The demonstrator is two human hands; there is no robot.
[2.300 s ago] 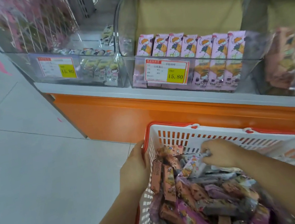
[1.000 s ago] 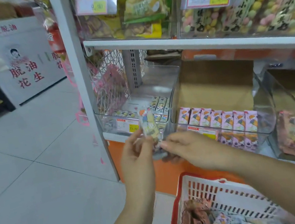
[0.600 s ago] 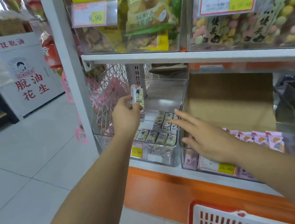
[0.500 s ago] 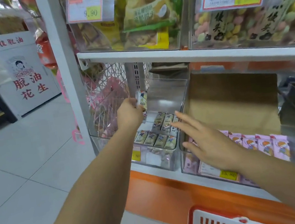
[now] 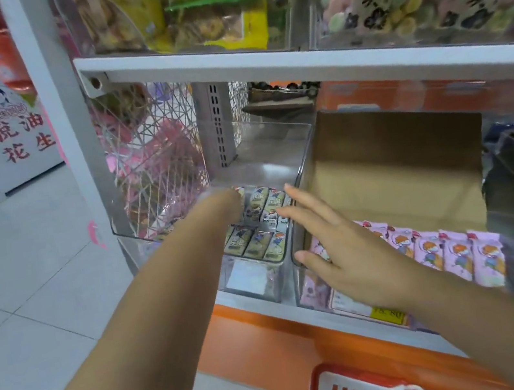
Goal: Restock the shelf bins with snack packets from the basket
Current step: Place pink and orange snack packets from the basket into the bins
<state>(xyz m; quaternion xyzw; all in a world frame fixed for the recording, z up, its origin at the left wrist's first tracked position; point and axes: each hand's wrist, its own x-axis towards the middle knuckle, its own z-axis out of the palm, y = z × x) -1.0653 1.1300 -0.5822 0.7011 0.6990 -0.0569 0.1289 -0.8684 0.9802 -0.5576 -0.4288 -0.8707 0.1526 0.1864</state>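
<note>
Our blurred left hand [image 5: 222,209] is among snack packets [image 5: 261,241] in the centre bin [image 5: 280,282]; its grip we cannot tell. Our right hand [image 5: 354,253] is spread wide. Packets seem light, slippery; we pinch one end.

white sign [image 5: 22,137] 脱油花生, price tag [image 5: 388,311] 15.80

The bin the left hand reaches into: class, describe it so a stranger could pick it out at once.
Find the white shelf board under the snack bags. Below it, at the left end, stands a clear bin. Its small olive packets cover only the front, while the neighbouring bin holds pink packets and a cardboard box.
</note>
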